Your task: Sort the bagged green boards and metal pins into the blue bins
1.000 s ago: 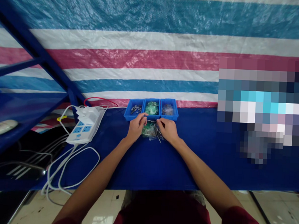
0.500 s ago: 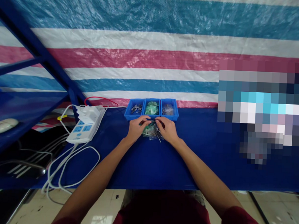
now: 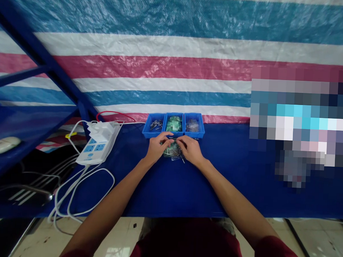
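Over a small pile of clear and green plastic bags (image 3: 170,152) and thin metal rods (image 3: 182,156), my two hands nearly meet. My left hand (image 3: 156,148) is closed in a pinch, its index finger reaching above the thumb. My right hand (image 3: 192,150) is pinched too, its fingertips close to the left ones. Whatever sits between the fingertips is too small to make out. A thin dark rod (image 3: 194,138) shows just beyond my right hand, in front of the bins.
Three blue bins stand behind my hands: one with metal rods (image 3: 156,125), one with green bags (image 3: 174,124), one with clear bags (image 3: 192,125). At left lie a white power strip (image 3: 98,144) and looped white cables (image 3: 72,192). The right side is pixelated.
My fingertips came together above the pile, then shifted slightly toward me. The thin dark rod now shows beyond my right hand. Bins and pile stay in place.
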{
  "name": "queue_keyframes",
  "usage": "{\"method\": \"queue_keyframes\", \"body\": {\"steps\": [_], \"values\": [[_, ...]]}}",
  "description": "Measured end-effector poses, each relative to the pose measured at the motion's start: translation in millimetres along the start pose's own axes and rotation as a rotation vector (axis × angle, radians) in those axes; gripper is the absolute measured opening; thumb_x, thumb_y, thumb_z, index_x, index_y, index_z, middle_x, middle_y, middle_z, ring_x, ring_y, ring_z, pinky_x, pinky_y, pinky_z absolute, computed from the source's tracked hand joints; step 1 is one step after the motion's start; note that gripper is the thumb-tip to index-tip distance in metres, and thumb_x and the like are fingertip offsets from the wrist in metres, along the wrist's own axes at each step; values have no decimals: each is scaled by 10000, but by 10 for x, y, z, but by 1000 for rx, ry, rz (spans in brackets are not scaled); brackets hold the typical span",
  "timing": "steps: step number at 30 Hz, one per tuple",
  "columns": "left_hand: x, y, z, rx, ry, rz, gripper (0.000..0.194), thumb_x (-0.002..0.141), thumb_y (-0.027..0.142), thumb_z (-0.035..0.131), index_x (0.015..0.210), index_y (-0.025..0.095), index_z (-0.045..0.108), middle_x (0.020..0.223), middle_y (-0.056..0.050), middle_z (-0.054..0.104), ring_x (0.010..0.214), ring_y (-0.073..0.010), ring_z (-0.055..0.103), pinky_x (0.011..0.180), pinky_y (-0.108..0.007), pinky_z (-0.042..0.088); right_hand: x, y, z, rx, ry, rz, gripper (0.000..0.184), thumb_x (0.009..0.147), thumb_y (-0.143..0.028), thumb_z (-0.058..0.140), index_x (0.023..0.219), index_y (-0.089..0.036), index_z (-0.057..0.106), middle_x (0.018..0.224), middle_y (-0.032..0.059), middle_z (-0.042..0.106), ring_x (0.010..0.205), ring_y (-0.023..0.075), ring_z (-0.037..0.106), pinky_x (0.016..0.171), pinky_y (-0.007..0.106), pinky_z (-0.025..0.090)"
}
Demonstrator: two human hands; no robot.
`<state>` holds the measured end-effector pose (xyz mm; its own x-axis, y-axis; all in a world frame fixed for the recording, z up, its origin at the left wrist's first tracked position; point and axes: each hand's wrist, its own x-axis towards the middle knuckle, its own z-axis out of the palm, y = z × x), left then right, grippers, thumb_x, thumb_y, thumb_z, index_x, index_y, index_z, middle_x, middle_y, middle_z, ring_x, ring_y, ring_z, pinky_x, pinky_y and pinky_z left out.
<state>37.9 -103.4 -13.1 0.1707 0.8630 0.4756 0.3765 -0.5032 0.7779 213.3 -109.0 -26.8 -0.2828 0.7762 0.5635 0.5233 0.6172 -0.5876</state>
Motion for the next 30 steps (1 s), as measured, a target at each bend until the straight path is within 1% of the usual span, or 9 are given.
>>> {"method": "queue_keyframes", "body": {"steps": [2,4,7,11,14,20,25,28,30], "values": [[6,19,-2,38,42,20,276,833,401,623,976,172,678,635,18,653,512,-97,563,540,-201,457,-1,6,4,4,36,12,238,950,-292,430,903,-183,637,869,57,670,804,164,619,739,255,438],[12,41,-7,91,72,66,242,837,394,621,877,171,706,716,-13,689,581,-114,597,591,-221,479,-2,6,7,5,48,25,242,952,-305,431,892,-185,632,863,54,674,796,163,623,733,250,436],[17,58,-12,112,98,123,247,850,376,610,763,169,714,745,-33,704,631,-131,617,634,-242,492,-4,2,11,-3,41,50,262,957,-318,422,858,-191,629,837,44,676,780,163,623,726,247,434],[17,29,1,63,89,83,224,810,383,660,804,169,724,753,-32,712,611,-131,619,594,-236,492,-2,-1,8,-3,75,78,285,960,-329,411,839,-190,628,815,43,674,750,161,619,714,244,428],[14,5,15,31,79,47,219,793,379,675,792,165,724,749,-33,715,625,-138,627,589,-235,493,-1,-4,7,-3,87,89,303,962,-336,400,826,-189,628,792,41,668,730,156,614,706,238,423],[10,17,29,-141,107,-22,211,759,366,709,760,154,706,733,-34,705,625,-140,632,573,-236,510,-25,14,52,-2,26,78,308,965,-347,396,836,-189,626,753,28,654,695,145,601,669,225,402],[21,1,42,-266,41,-55,217,732,359,732,800,155,705,820,-55,721,743,-172,669,683,-275,550,-35,28,69,-25,11,86,324,965,-370,397,818,-189,621,730,25,645,676,138,594,649,218,386],[27,-8,39,-281,50,-54,234,744,380,721,791,155,683,835,-61,723,778,-181,677,742,-296,547,-31,15,59,-55,30,86,383,965,-404,386,735,-182,597,651,17,610,604,130,566,608,224,361],[28,-4,27,-260,58,-55,234,793,391,674,826,160,654,851,-61,724,804,-179,678,774,-302,535,-27,2,48,-83,40,102,433,970,-422,362,678,-180,572,594,10,578,557,123,542,586,228,345]]}}
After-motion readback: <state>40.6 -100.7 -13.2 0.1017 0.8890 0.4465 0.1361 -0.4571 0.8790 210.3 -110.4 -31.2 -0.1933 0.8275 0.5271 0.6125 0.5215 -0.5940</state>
